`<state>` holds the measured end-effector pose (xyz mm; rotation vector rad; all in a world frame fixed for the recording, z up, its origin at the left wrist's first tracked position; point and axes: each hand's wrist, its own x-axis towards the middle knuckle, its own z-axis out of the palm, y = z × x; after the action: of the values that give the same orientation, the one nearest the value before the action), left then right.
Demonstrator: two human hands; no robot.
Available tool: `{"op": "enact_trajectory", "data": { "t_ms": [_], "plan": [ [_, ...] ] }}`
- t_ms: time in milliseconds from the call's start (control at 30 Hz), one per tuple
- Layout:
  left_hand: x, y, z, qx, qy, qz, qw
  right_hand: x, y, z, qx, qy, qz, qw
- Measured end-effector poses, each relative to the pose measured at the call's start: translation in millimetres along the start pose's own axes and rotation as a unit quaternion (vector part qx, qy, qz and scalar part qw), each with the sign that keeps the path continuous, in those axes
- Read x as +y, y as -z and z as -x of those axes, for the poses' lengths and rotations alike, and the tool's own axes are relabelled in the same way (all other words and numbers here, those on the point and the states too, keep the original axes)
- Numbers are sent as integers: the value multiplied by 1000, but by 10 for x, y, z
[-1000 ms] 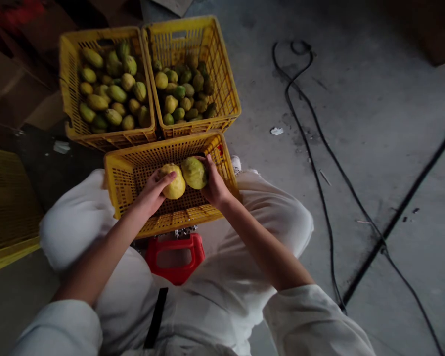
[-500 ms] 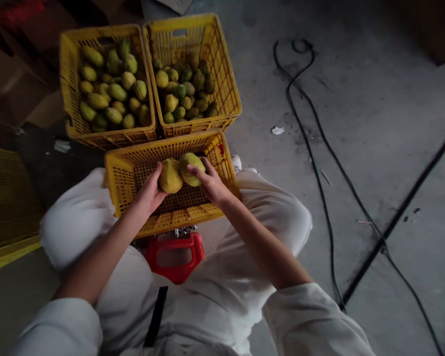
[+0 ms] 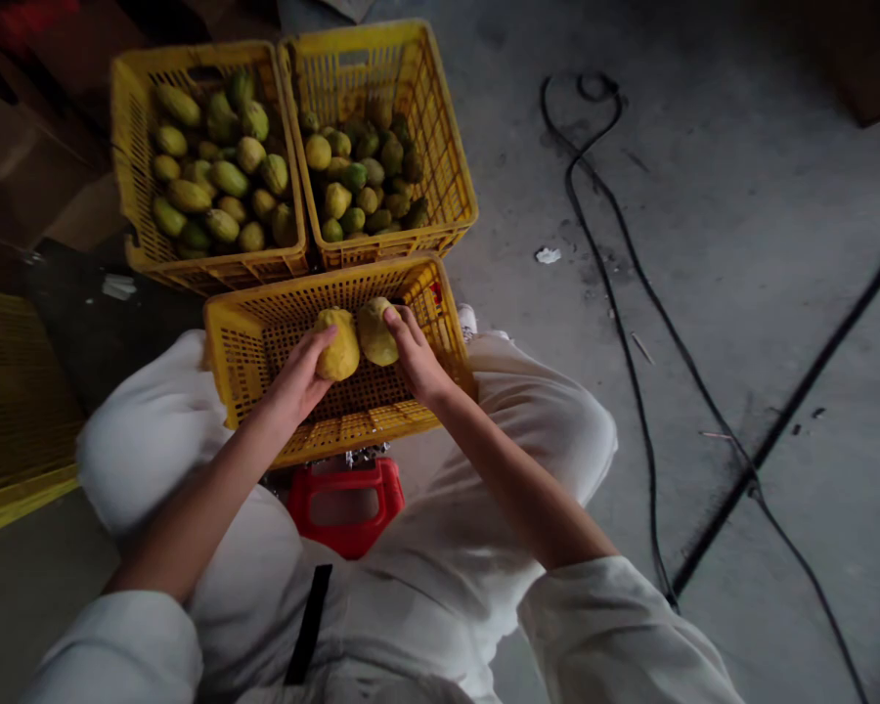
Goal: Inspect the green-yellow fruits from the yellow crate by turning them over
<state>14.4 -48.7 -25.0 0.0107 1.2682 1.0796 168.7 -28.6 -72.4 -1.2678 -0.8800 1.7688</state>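
Note:
My left hand [image 3: 302,376] is closed around a yellow papaya [image 3: 339,347], its thumb lying across the upper left side. A greener papaya [image 3: 376,332] is in my right hand [image 3: 415,360], with the thumb on top. The two fruits are side by side, a narrow gap between them. Both are held over a yellow plastic crate [image 3: 264,440] between my knees, whose slatted floor shows below. Beyond it, a left crate [image 3: 136,156] and a right crate [image 3: 447,147] hold many more green and yellow papayas [image 3: 227,178].
A red plastic handle [image 3: 348,538] shows between my legs, below the near crate. Another yellow crate [image 3: 19,391] stands at the left edge. Black cables [image 3: 616,235] cross the concrete floor on the right, near a scrap of white litter [image 3: 548,255]. Cardboard [image 3: 36,176] is at upper left.
Both papayas have turned in my hands and moved slightly apart. My right thumb now lies higher on its fruit. The crates keep their places, with the view shifted a little.

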Motion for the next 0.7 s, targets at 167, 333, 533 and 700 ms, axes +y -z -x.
{"op": "enact_trajectory", "data": {
  "t_ms": [167, 333, 533, 700],
  "plan": [
    [17, 14, -9, -24, 2, 11, 1000, -92, -45, 69, 29, -1, -8, 1000],
    [32, 54, -12, -62, -13, 10, 998, -91, -31, 37, 60, 27, -8, 998],
    [30, 18, 20, -14, -8, -20, 1000, -72, -27, 65, 39, 35, 3, 999],
    [25, 26, 16, -28, -19, -26, 999, -119, -47, 95, 26, 45, -3, 999]
  ]
}}
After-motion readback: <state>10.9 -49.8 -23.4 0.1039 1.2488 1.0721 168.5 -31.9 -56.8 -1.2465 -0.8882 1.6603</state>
